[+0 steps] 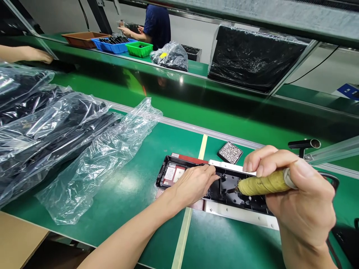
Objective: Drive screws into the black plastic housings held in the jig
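Note:
A long black plastic housing [244, 200] lies in a white fixture [232, 213] on the green bench. My right hand [304, 201] grips a soldering iron [260, 183] by its yellow-wrapped handle, the tip pointing down into the housing. Over the middle of the housing is my left hand [196, 183], its thumb and fingers pinched together; whatever lies between them is hidden. Small metal bits show inside the housing near the iron's tip. Just behind the fixture stands a small black tray [230, 152] full of tiny metal pieces.
Black parts in clear plastic bags [56, 123] cover the left side. A metal tube holder [304, 144] stands at the right. Beyond the rail, brown, blue [112, 45] and green bins [139, 49] line the far bench, where a person [157, 26] works. Another person's hand [36, 55] reaches in from the left.

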`<state>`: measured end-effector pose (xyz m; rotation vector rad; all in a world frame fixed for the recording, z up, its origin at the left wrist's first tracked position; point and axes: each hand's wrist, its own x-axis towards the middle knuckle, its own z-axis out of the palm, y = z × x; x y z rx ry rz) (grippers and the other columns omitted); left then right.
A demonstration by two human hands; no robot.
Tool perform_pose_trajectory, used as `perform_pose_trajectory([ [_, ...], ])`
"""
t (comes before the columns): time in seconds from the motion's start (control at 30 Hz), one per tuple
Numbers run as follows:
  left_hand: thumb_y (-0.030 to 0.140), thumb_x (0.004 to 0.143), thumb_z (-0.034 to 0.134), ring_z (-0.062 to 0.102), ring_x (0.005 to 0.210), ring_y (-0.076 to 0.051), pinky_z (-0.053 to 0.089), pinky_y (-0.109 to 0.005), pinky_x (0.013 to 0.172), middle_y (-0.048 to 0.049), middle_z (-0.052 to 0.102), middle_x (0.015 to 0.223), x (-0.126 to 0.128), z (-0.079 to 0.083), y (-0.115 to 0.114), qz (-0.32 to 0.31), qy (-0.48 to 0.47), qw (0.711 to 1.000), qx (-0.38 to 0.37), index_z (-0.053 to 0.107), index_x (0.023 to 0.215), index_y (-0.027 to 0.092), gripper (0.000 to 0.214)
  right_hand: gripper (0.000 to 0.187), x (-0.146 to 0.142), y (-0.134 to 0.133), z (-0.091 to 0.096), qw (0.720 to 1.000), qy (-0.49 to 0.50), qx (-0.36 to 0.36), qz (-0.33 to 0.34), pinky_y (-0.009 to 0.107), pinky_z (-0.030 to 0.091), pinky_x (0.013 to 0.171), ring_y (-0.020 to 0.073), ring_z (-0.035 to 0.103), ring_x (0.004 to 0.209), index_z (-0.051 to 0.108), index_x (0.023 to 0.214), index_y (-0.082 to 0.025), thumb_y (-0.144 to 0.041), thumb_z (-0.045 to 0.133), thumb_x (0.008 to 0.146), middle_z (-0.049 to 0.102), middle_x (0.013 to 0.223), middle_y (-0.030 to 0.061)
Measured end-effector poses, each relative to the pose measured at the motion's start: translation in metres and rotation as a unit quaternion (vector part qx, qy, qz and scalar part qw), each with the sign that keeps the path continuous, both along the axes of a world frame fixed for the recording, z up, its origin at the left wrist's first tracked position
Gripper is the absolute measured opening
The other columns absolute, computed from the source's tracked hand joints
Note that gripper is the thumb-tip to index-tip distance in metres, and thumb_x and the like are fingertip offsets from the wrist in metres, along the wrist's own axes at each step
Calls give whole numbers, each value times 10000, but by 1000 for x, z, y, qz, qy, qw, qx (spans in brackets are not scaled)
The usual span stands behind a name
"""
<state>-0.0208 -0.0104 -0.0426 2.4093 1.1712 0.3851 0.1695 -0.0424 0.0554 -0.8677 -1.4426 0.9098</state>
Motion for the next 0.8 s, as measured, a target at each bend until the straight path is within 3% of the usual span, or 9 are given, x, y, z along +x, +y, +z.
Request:
perform_pose_trajectory([
  [0.33, 324, 1148, 429, 685, 795, -206, 398, -327, 647, -22, 684, 915, 0, 8, -1, -3, 14, 1000, -11, 565, 951, 190, 275, 335, 2, 1, -2, 999, 32, -11, 26, 412, 469, 672, 237, 601, 720, 748, 839, -229, -370, 540, 1059, 640, 744, 68],
  [0.8, 326, 1150, 430, 673, 800, -201, 379, -328, 656, -21, 675, 918, 0, 11, -1, -4, 16, 1000, -13, 565, 949, 189, 278, 335, -1, 2, -1, 999, 40, -12, 32, 404, 450, 679, 214, 594, 693, 711, 827, -232, -364, 528, 1075, 642, 716, 43],
])
